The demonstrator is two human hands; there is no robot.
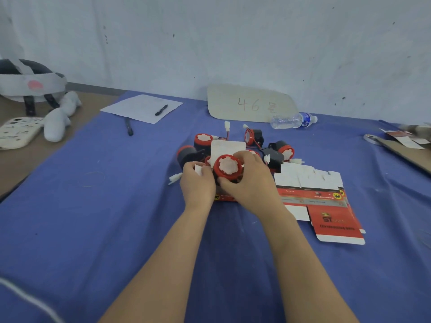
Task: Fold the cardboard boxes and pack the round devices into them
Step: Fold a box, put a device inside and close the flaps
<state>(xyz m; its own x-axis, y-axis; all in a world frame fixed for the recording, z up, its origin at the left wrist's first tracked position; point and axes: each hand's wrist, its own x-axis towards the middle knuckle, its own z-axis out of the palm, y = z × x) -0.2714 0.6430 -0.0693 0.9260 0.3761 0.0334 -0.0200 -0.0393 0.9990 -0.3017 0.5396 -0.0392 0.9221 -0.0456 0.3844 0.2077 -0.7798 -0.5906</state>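
– Right hand (pixel 247 180) first: what's it doing?

– Its fingers and thumb are curled round one round device (pixel 227 167), red rim and white face turned toward the camera. It holds the device just over the box (pixel 224 198) that sits on the blue cloth (pixel 93 206).

– And the left hand (pixel 197 185)?

– It pinches a small white side flap (pixel 198 170) of that same box, which looks like steadying it. The box's tall lid flap (pixel 228 146) stands upright behind the device, so the box is folded into shape but not closed.

– Is the device inside yet?

– I cannot tell, because the hands hide the opening. My guess is that it is going in or about to (its black body is hidden behind the fingers).

– How much of the job is done, then?

– Very little, as far as I can see. No finished, shut box shows anywhere on the cloth. This looks like one of the first boxes, at the packing step.

– What's left?

– Seating this device, tucking in the side flaps and closing the lid. After that comes the rest: a pile of flat boxes (pixel 326 201) lies just to the right of the hands, printed red and white, overlapping and unfolded. How many there are I can't count.

– And more devices?

– Loose devices (pixel 204 139) sit clustered just behind the hands, at least four, with thin wires and white plugs trailing from them. Each one needs a folded box, so I'd say most of the work is ahead.
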